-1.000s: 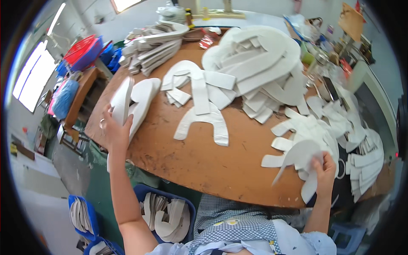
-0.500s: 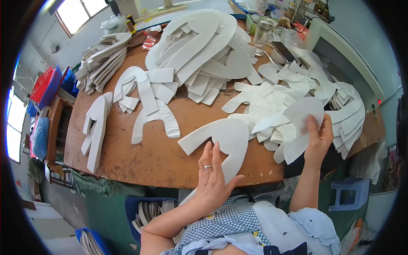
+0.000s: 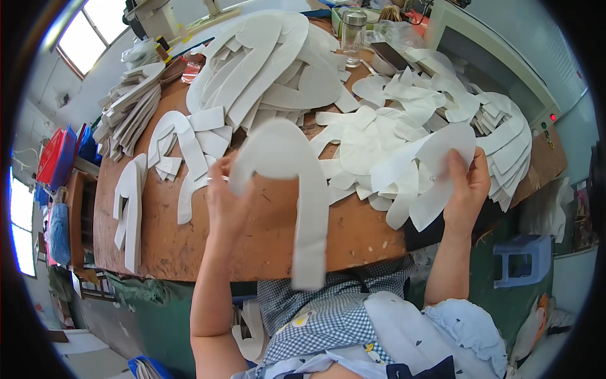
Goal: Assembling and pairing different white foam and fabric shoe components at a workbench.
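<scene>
My left hand point(image 3: 226, 196), slightly blurred, grips a thick white horseshoe-shaped padding piece point(image 3: 278, 151) by its left side. The piece is raised, its rounded top toward the far side and one long leg hanging toward me. Between thumb and fingers, my right hand point(image 3: 468, 186) pinches a thin white curved sheet piece point(image 3: 435, 155), held above a loose heap of similar thin white cutouts point(image 3: 379, 142). Part of the left fingers is hidden behind the padding.
A tall pile of thick white pieces point(image 3: 265, 69) fills the back of the brown table point(image 3: 170, 246). Smaller stacks point(image 3: 136, 104) lie at left, with a fanned stack point(image 3: 505, 151) at right. A glass jar point(image 3: 353, 38) and phone point(image 3: 390, 57) are at the back; a blue stool point(image 3: 521, 262) stands lower right.
My left hand has moved left and away from me, lifting the thick padding piece off the table and turning it. The right hand keeps its thin sheet at nearly the same place.
</scene>
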Demonstrator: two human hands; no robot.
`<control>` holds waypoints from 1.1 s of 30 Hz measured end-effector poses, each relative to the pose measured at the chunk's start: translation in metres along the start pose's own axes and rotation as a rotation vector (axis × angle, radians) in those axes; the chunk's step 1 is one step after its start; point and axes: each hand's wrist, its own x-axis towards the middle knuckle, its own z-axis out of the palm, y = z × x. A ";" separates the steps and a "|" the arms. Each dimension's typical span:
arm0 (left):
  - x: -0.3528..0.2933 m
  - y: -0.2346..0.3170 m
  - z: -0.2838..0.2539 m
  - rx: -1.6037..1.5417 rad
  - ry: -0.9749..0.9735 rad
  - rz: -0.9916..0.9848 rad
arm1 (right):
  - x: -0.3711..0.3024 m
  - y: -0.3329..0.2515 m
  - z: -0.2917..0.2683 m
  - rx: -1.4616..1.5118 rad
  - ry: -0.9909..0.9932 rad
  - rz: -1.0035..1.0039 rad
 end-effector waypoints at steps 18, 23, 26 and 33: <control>-0.127 0.011 -0.002 0.060 -0.044 -0.186 | 0.015 -0.007 0.106 0.080 -0.878 0.363; -0.084 0.000 -0.011 -0.786 -0.180 -0.316 | -0.031 0.029 0.155 -0.056 -1.076 0.336; -0.072 0.001 -0.005 -0.707 -0.172 -0.407 | -0.035 0.036 0.168 -0.045 -1.068 0.299; -0.073 -0.028 0.014 -0.555 -0.211 -0.506 | -0.031 0.081 0.164 -0.261 -1.165 0.434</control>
